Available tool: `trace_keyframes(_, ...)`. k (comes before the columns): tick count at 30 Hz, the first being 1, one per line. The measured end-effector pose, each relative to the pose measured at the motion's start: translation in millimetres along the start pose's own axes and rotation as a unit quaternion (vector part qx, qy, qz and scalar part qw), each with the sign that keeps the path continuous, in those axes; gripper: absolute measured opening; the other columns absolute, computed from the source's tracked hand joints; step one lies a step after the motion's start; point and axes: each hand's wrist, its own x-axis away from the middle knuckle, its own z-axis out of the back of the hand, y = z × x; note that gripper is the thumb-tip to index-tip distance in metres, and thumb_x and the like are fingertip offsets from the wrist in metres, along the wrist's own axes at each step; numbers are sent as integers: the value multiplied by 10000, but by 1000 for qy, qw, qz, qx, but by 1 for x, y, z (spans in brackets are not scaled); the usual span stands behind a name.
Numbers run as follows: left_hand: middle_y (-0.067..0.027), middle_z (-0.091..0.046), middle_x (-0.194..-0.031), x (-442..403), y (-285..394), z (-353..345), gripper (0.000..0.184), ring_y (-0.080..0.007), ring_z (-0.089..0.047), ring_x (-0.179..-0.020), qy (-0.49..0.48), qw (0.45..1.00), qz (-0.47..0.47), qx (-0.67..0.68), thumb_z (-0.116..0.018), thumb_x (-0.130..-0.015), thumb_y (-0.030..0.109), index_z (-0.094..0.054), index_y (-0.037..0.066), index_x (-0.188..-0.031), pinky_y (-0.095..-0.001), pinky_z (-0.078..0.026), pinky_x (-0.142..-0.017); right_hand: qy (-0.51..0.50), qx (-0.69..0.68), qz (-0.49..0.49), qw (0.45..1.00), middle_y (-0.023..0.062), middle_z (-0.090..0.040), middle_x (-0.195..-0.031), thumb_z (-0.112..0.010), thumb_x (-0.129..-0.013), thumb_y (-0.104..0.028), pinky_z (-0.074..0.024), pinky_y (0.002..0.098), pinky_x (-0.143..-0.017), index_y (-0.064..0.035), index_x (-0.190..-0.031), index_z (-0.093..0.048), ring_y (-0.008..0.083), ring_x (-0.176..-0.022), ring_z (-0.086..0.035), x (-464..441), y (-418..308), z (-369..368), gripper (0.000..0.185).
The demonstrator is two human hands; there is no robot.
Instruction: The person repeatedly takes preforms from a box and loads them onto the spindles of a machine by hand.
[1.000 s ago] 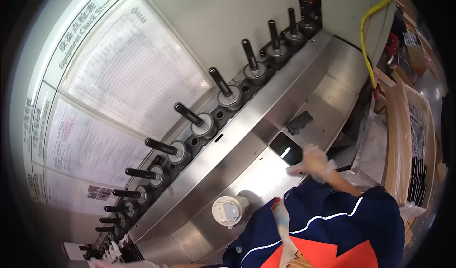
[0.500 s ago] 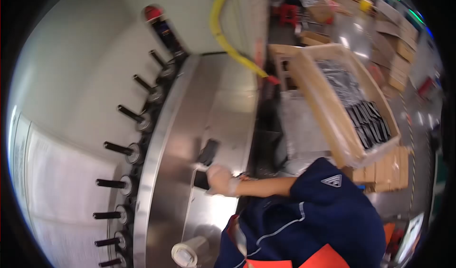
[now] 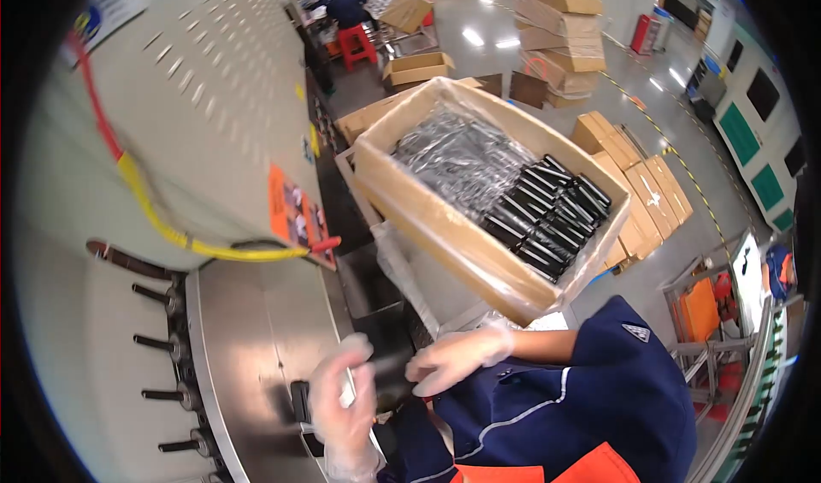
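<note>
My left hand (image 3: 342,406), in a clear glove, is raised over the steel worktop's near end. Its fingers are curled around a small pale sliver that I cannot make out. My right hand (image 3: 457,361), also gloved, is to its right, with fingers spread and nothing visible in them. A black part (image 3: 299,402) lies on the steel worktop (image 3: 256,329), just left of my left hand. Beyond my hands, a lined carton (image 3: 462,248) holds several black cylindrical parts (image 3: 552,218) and crumpled clear plastic (image 3: 462,154).
Black handles (image 3: 175,393) line the worktop's left edge. A yellow hose (image 3: 162,222) hangs by the machine panel. Cardboard boxes (image 3: 637,188) stand behind the carton. Farther back are a red stool (image 3: 356,47) and a seated person (image 3: 345,5). A metal rack (image 3: 701,337) is at right.
The view has swung right, towards the carton. My right hand has left the dark pad on the worktop. My left hand, at the lower left edge earlier, is now near my right.
</note>
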Motion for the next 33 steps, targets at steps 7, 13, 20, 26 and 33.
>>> trace_keyframes(7,-134,-580,-1127,-167,16,-219,531,-317,-563,-1047,-285,889,-358,-29,-654,-733,19,-510,61,-1243,-369,-474,-890,133,-266,99,950,108,-592,-1158,-622,-902,-260,-430,304,-961,7,-1270,-474,157,-1104,-545,129,51,37,479)
trace_keyframes(13,-134,-556,-1118,-206,5,-367,578,-309,-540,-1083,-439,785,-417,-129,-623,-672,-37,-499,39,-1231,-378,-475,-896,214,-326,73,918,95,-588,-1169,-596,-923,-253,-418,296,-973,25,-1269,-462,146,-1116,-532,162,82,52,463)
trace_keyframes(20,-110,-554,-1047,-206,11,-390,521,-284,-550,-1020,-472,748,-415,-212,-659,-637,19,-541,56,-1143,-380,-460,-847,194,-346,91,913,107,-597,-1146,-589,-925,-289,-432,296,-957,26,-1258,-469,151,-1070,-564,165,107,65,474)
trace_keyframes(26,-100,-531,-965,-189,12,-392,432,-256,-519,-970,-347,771,-461,-267,-670,-620,121,-578,57,-1038,-392,-400,-860,169,-276,54,945,113,-616,-1103,-580,-922,-324,-459,302,-905,9,-1224,-497,155,-1027,-584,163,103,72,458)
trace_keyframes(33,-80,-559,-931,-172,17,-389,237,-218,-539,-937,-317,760,-441,-358,-588,-761,194,-596,118,-986,-359,-376,-761,187,-108,59,975,83,-621,-1075,-606,-908,-323,-473,299,-876,-31,-1210,-524,149,-999,-586,215,91,112,428)
